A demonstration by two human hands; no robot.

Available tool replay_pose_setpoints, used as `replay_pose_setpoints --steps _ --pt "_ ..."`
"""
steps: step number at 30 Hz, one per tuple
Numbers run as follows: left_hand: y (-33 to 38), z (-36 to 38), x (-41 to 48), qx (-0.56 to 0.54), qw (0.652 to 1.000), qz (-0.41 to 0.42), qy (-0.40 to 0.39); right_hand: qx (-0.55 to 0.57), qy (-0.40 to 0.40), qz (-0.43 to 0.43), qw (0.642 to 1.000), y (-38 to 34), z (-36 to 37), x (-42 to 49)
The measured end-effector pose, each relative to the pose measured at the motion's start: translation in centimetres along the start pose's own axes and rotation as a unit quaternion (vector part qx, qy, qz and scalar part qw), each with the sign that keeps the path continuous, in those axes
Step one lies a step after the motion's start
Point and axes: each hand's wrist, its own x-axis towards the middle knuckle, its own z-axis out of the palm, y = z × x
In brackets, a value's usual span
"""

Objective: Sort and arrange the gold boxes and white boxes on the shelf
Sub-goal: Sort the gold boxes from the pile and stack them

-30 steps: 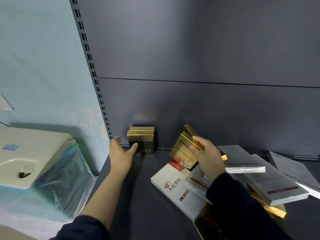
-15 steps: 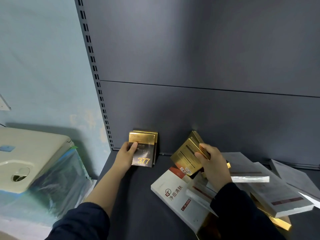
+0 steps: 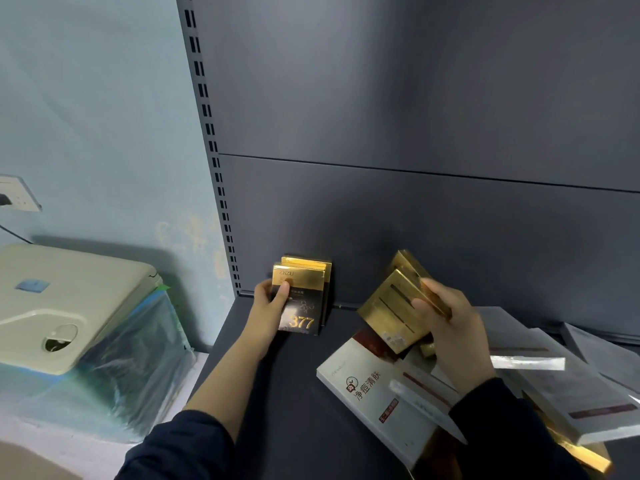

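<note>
The shelf (image 3: 277, 393) is a flat, dark grey board with a matching back panel (image 3: 415, 220) split by one horizontal seam. A slotted upright (image 3: 207, 116) runs down its left edge. Left of that is a pale blue wall (image 3: 104, 116), scuffed low down, with a socket (image 3: 17, 195) at the far left. Below it sits a cream machine (image 3: 52, 299) on bluish plastic wrap (image 3: 131, 358).

In the shelf's rear left corner the standing gold boxes (image 3: 311, 271) lean upright against the back panel. The left hand (image 3: 268, 306) grips the front one, thumb on its face, above the print "377".

The right hand (image 3: 450, 330) is curled round the tilted gold boxes (image 3: 391, 306), held above the shelf near the back. Under and right of it the white boxes (image 3: 374, 393) lie flat in a loose, overlapping pile. Another gold box (image 3: 588, 459) pokes out beneath them at the front right.
</note>
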Motion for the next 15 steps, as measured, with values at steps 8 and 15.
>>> replay_pose_setpoints --steps 8,15 --pt "2.3 -0.9 -6.4 -0.038 0.976 0.199 0.079 0.124 -0.073 -0.001 0.99 -3.9 0.4 -0.5" --pt "3.0 0.6 -11.1 -0.006 0.976 0.116 -0.187 0.189 -0.191 0.075 0.96 -5.4 5.9 -2.0"
